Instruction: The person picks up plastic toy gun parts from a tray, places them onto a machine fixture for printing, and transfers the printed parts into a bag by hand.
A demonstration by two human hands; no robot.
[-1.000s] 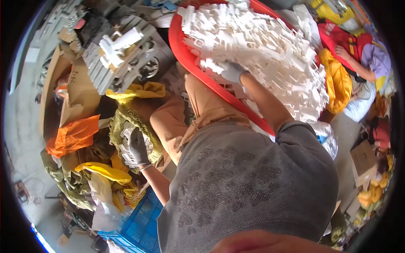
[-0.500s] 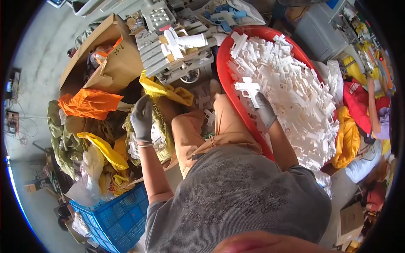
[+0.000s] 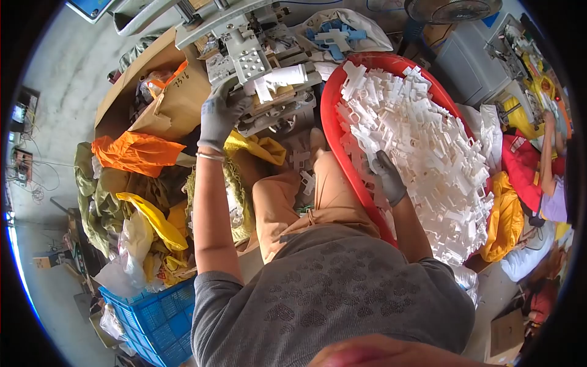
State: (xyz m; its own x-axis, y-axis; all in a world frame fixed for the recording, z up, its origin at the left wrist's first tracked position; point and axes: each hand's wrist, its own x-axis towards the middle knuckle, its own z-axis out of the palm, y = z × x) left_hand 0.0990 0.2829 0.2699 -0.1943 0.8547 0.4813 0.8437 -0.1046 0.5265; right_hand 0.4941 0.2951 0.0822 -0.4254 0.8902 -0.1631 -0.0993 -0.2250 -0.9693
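Observation:
My left hand [image 3: 221, 116], in a grey glove, is at the left side of a metal machine [image 3: 243, 55], its fingers curled at the edge. What they grip is hidden. A white toy pistol [image 3: 284, 77] lies on the machine's fixture, its rear partly covered by the drilled metal plate. My right hand [image 3: 391, 177], also gloved, is over a red tub [image 3: 331, 101] heaped with white toy pistols [image 3: 428, 140]. At its fingertips is a white toy pistol [image 3: 365, 139], which blends into the heap behind.
A cardboard box [image 3: 174, 101] and an orange bag [image 3: 137, 153] are at left, above a blue crate [image 3: 153, 321]. Blue and white toy pistols [image 3: 336, 40] lie in a bag behind the tub. A fan [image 3: 452, 9] stands at the back. Another person's arm [image 3: 549, 147] shows far right.
My left hand has moved up from beside the yellow bag to the machine. The metal plate now overlaps the pistol on the fixture. My right hand has lowered slightly over the tub.

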